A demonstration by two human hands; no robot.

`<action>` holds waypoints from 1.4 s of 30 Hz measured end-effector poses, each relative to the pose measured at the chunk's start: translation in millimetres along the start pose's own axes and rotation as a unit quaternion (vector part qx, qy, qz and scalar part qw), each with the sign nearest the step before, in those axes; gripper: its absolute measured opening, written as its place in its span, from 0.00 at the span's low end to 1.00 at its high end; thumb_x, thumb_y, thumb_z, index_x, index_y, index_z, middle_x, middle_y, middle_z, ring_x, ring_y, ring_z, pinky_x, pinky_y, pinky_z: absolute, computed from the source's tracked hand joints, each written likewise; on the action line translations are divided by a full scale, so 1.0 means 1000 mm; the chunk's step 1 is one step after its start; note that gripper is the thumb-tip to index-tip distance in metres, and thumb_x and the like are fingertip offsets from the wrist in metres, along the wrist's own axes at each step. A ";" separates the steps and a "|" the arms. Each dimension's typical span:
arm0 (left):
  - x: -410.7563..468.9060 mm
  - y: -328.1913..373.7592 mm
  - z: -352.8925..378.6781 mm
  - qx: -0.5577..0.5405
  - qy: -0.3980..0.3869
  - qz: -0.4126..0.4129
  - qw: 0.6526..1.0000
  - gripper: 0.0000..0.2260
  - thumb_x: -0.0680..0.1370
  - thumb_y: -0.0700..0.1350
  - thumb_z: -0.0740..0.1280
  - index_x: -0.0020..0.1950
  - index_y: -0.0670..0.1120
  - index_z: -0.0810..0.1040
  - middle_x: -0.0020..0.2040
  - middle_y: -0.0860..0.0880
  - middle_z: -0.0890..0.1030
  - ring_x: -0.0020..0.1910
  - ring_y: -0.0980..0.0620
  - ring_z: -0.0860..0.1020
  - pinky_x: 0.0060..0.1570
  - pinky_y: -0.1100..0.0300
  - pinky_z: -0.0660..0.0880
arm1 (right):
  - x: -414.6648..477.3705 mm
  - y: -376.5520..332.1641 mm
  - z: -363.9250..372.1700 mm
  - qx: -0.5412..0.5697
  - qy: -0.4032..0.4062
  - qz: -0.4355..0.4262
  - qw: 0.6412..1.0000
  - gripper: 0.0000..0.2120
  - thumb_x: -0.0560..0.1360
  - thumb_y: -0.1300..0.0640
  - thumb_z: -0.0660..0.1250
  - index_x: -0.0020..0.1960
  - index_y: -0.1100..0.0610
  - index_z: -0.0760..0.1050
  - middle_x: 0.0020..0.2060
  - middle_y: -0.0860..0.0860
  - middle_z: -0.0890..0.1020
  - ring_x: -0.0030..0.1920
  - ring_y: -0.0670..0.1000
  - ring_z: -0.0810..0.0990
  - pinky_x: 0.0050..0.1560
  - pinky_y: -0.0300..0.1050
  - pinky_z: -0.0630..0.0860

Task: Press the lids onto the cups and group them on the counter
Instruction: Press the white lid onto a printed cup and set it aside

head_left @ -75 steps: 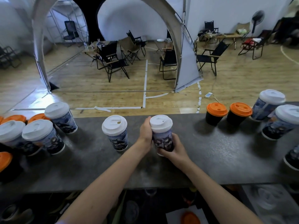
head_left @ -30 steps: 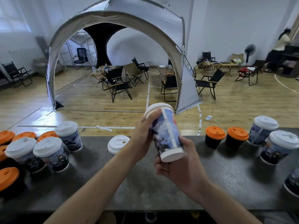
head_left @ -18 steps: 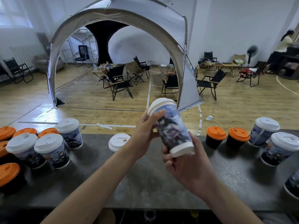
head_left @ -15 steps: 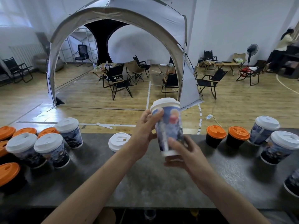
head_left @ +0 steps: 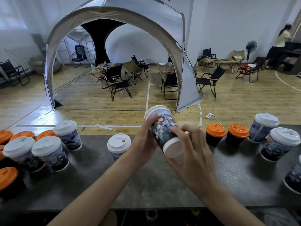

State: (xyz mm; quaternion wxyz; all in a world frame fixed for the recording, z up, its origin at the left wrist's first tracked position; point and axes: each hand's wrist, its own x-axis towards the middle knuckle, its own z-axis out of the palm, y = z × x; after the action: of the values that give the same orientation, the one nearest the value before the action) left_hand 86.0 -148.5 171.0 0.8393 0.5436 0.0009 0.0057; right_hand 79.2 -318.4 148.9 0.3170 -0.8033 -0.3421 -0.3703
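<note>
A printed paper cup [head_left: 163,129] with a white lid is held tilted in the air above the dark counter [head_left: 162,181], its base turned toward me. My left hand [head_left: 145,141] grips its upper side near the lid. My right hand [head_left: 193,152] holds the base end with curled fingers. Another white-lidded cup [head_left: 118,145] stands on the counter just left of my left hand. Printed cups with white lids [head_left: 48,152] are grouped at the left, among orange-lidded black cups [head_left: 7,176].
On the right stand two orange-lidded black cups [head_left: 215,133] and several white-lidded printed cups [head_left: 280,142]. Beyond the counter's far edge lies a wooden floor with a tent arch [head_left: 114,17], folding chairs and a person [head_left: 281,43] at the far right.
The cup rose from the counter into the air and has been turned and tilted between both hands; now its base points toward me again. The view has lifted.
</note>
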 end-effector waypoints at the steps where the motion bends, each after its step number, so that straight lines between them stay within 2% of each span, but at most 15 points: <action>1: -0.002 -0.001 0.001 -0.005 -0.001 -0.006 1.000 0.21 0.79 0.55 0.65 0.62 0.40 0.79 0.56 0.41 0.83 0.54 0.46 0.83 0.54 0.54 0.80 | -0.001 -0.002 0.000 0.022 0.001 0.010 1.000 0.33 0.70 0.45 0.76 0.70 0.55 0.67 0.64 0.53 0.71 0.61 0.53 0.75 0.51 0.49 0.81; 5: -0.001 -0.011 -0.005 -0.026 -0.013 0.030 0.999 0.08 0.83 0.50 0.62 0.55 0.48 0.77 0.51 0.49 0.82 0.46 0.61 0.83 0.50 0.62 0.78 | -0.001 -0.014 -0.001 0.140 -0.015 0.109 0.984 0.37 0.73 0.34 0.70 0.71 0.55 0.66 0.66 0.48 0.71 0.62 0.41 0.74 0.53 0.36 0.78; 9: -0.002 -0.001 -0.003 -0.043 -0.017 0.012 0.999 0.24 0.81 0.56 0.61 0.65 0.38 0.76 0.57 0.39 0.80 0.56 0.44 0.80 0.60 0.50 0.75 | -0.002 -0.006 -0.004 0.036 -0.019 0.002 0.999 0.34 0.69 0.49 0.77 0.71 0.54 0.70 0.66 0.52 0.73 0.61 0.49 0.76 0.49 0.45 0.82; 13: 0.002 -0.003 -0.005 -0.095 -0.014 -0.003 0.995 0.30 0.76 0.57 0.61 0.70 0.36 0.73 0.63 0.35 0.77 0.59 0.41 0.79 0.61 0.52 0.76 | -0.003 -0.004 -0.004 -0.032 -0.015 -0.061 0.998 0.36 0.66 0.58 0.79 0.72 0.52 0.71 0.67 0.53 0.74 0.63 0.56 0.74 0.55 0.48 0.79; 16: 0.000 -0.008 -0.005 -0.120 -0.023 -0.008 0.992 0.33 0.77 0.59 0.62 0.73 0.35 0.70 0.64 0.35 0.75 0.63 0.39 0.74 0.68 0.48 0.67 | -0.004 -0.009 -0.003 0.029 -0.023 -0.040 0.998 0.38 0.66 0.59 0.80 0.72 0.53 0.69 0.68 0.52 0.74 0.65 0.56 0.74 0.61 0.44 0.74; 19: 0.000 -0.008 -0.004 -0.118 -0.024 0.009 0.993 0.32 0.78 0.61 0.64 0.71 0.37 0.72 0.62 0.37 0.77 0.62 0.40 0.76 0.68 0.48 0.70 | -0.001 -0.009 -0.006 0.112 -0.027 0.062 0.991 0.33 0.67 0.54 0.82 0.68 0.55 0.73 0.63 0.50 0.75 0.63 0.48 0.77 0.61 0.36 0.74; 21: 0.001 -0.006 -0.007 -0.120 -0.012 0.018 0.992 0.33 0.80 0.61 0.61 0.73 0.35 0.71 0.62 0.38 0.79 0.63 0.41 0.78 0.66 0.48 0.73 | 0.005 -0.009 -0.011 0.225 -0.058 0.247 0.941 0.30 0.68 0.46 0.81 0.65 0.53 0.74 0.58 0.47 0.80 0.55 0.45 0.82 0.51 0.36 0.80; 22: 0.002 -0.005 -0.009 -0.118 -0.006 0.020 0.993 0.33 0.81 0.61 0.61 0.73 0.35 0.71 0.62 0.39 0.80 0.62 0.41 0.78 0.66 0.49 0.74 | 0.010 -0.012 -0.014 0.326 -0.086 0.361 0.870 0.28 0.70 0.44 0.79 0.64 0.54 0.75 0.56 0.51 0.83 0.50 0.47 0.85 0.45 0.39 0.82; 24: 0.004 -0.006 -0.009 -0.080 0.004 0.028 0.996 0.30 0.81 0.59 0.62 0.71 0.36 0.72 0.60 0.39 0.80 0.60 0.42 0.79 0.64 0.49 0.76 | 0.015 -0.013 -0.014 0.509 -0.133 0.524 0.670 0.23 0.78 0.45 0.69 0.63 0.61 0.76 0.53 0.63 0.85 0.42 0.56 0.86 0.40 0.48 0.84; 26: 0.005 -0.007 -0.004 -0.055 0.018 0.033 0.998 0.32 0.79 0.61 0.65 0.71 0.36 0.72 0.59 0.38 0.80 0.59 0.41 0.80 0.61 0.48 0.78 | 0.015 -0.017 -0.015 0.560 -0.167 0.566 0.581 0.25 0.81 0.43 0.61 0.62 0.64 0.77 0.48 0.67 0.84 0.37 0.58 0.83 0.39 0.51 0.85; 29: 0.010 -0.013 -0.001 -0.053 0.059 0.040 0.996 0.43 0.67 0.63 0.79 0.70 0.35 0.73 0.63 0.33 0.80 0.60 0.37 0.81 0.60 0.46 0.80 | 0.011 -0.022 -0.008 0.559 -0.171 0.547 0.599 0.35 0.74 0.34 0.64 0.65 0.64 0.74 0.48 0.65 0.84 0.38 0.59 0.82 0.42 0.54 0.84; 31: 0.011 -0.017 -0.005 -0.046 0.054 0.035 0.997 0.42 0.67 0.62 0.79 0.70 0.35 0.74 0.64 0.32 0.79 0.60 0.37 0.80 0.61 0.45 0.78 | 0.009 -0.024 -0.008 0.566 -0.170 0.546 0.594 0.36 0.72 0.36 0.67 0.65 0.65 0.74 0.44 0.64 0.83 0.36 0.58 0.80 0.38 0.52 0.82; 35: 0.010 -0.019 -0.014 -0.065 0.019 -0.003 0.998 0.28 0.72 0.57 0.74 0.64 0.39 0.79 0.56 0.38 0.81 0.55 0.42 0.80 0.63 0.46 0.74 | 0.012 -0.029 -0.012 0.640 -0.208 0.587 0.451 0.30 0.76 0.35 0.60 0.55 0.63 0.78 0.36 0.61 0.79 0.28 0.53 0.75 0.26 0.44 0.76; 39: 0.011 -0.018 -0.019 -0.031 0.093 0.017 0.995 0.38 0.67 0.58 0.78 0.68 0.36 0.75 0.59 0.36 0.82 0.57 0.37 0.82 0.57 0.47 0.80 | 0.009 -0.027 -0.003 0.609 -0.251 0.587 0.472 0.31 0.76 0.33 0.58 0.52 0.61 0.78 0.33 0.58 0.78 0.26 0.52 0.75 0.21 0.41 0.73; 42: 0.004 -0.015 -0.031 0.002 0.095 0.008 0.995 0.45 0.64 0.64 0.80 0.71 0.37 0.73 0.63 0.35 0.81 0.61 0.36 0.81 0.56 0.47 0.80 | 0.010 -0.029 0.003 0.647 -0.257 0.573 0.433 0.33 0.74 0.33 0.57 0.55 0.63 0.77 0.31 0.58 0.76 0.22 0.51 0.72 0.16 0.38 0.69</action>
State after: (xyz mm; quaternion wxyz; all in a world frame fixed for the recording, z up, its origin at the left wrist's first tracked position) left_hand 89.5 -126.4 144.8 0.8343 0.5422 0.0768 0.0639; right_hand 62.3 -297.1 162.8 0.7809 -0.4339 -0.0084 0.4493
